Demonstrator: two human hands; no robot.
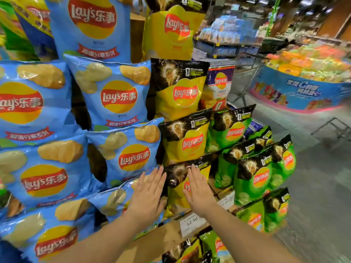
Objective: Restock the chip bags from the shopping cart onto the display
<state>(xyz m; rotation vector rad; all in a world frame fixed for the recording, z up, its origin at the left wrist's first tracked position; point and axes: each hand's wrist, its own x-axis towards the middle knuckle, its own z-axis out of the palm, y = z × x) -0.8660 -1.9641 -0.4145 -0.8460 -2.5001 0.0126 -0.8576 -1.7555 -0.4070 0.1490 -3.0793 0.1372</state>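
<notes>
A yellow-and-black chip bag (175, 194) stands on the wooden display shelf (163, 236), low in the yellow column. My left hand (149, 194) lies flat with straight fingers on the blue bag (114, 201) just left of it. My right hand (197, 188) is flat against the yellow bag's front, fingers straight and pointing up. Neither hand grips anything. More yellow bags (187, 141) stack above. The shopping cart (245, 76) stands far back, past the display.
Large blue chip bags (117, 95) fill the left side of the display. Green chip bags (254, 177) crowd the right corner. A price tag (191, 223) hangs on the shelf edge. The aisle floor opens to the right, with a round promo stand (300, 92) and a metal frame (334, 130).
</notes>
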